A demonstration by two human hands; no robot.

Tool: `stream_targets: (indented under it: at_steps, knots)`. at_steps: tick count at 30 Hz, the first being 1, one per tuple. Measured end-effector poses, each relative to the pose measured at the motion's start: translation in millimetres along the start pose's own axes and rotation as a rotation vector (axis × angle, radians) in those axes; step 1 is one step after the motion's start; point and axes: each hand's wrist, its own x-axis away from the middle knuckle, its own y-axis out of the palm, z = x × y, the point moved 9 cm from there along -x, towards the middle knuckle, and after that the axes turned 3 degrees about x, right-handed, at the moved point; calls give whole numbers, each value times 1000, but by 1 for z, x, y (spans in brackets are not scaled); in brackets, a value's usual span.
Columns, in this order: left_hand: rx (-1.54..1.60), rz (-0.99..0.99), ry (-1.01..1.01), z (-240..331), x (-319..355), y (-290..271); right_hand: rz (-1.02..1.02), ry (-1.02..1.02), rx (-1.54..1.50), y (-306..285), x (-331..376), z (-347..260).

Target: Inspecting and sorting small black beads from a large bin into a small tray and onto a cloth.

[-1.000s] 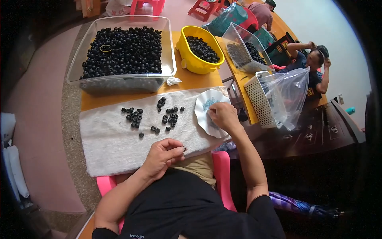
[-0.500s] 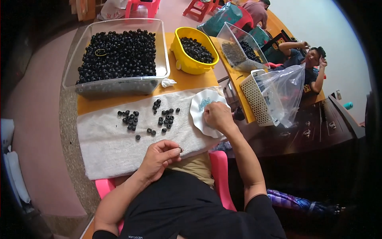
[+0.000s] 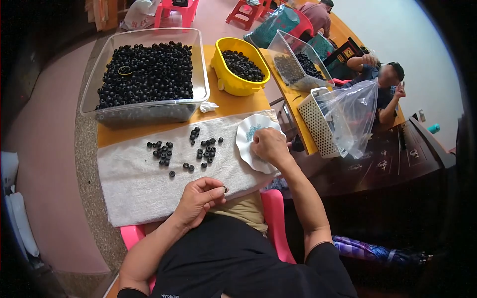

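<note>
My left hand [image 3: 202, 199] is closed in a pinch near the towel's front edge. Between thumb and forefinger shows a small dark round piece [image 3: 226, 189], which looks like one of the black beads. My right hand [image 3: 270, 147] reaches down into a white wavy-rimmed plate [image 3: 244, 130], its fingers bent together and their tips hidden under the hand. Beside those fingers lies a little heap of tiny blue pieces [image 3: 254, 130]. Several loose black beads [image 3: 163, 152] are scattered in clusters on the white towel [image 3: 134, 184].
A large clear bin [image 3: 206, 89] of black beads stands at the back left, with a yellow tub [image 3: 226, 82] of them alongside. A crumpled tissue [image 3: 209, 107] lies between bin and towel. Rightward are a white perforated basket [image 3: 318, 124], another clear bin [image 3: 285, 47] and a co-worker [image 3: 380, 89].
Both hands keep nearly the same places and poses. The view has shifted slightly, and the co-worker's raised hands have moved a little.
</note>
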Motion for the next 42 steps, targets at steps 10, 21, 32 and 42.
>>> stream_targets:
  at_steps: [10, 21, 32, 42]
  knots:
    - [1, 3, -1, 0, -1, -2, 62, -56, -109, -15, 10, -2]
    - [6, 15, -1, -2, 0, -3, 281, -312, -587, -68, 53, -69]
    - [4, 1, 16, -1, -2, 0, 271, -516, -688, -73, 83, -121]
    - [-19, 1, 24, -3, -1, -2, 235, -549, -603, -66, 90, -130]
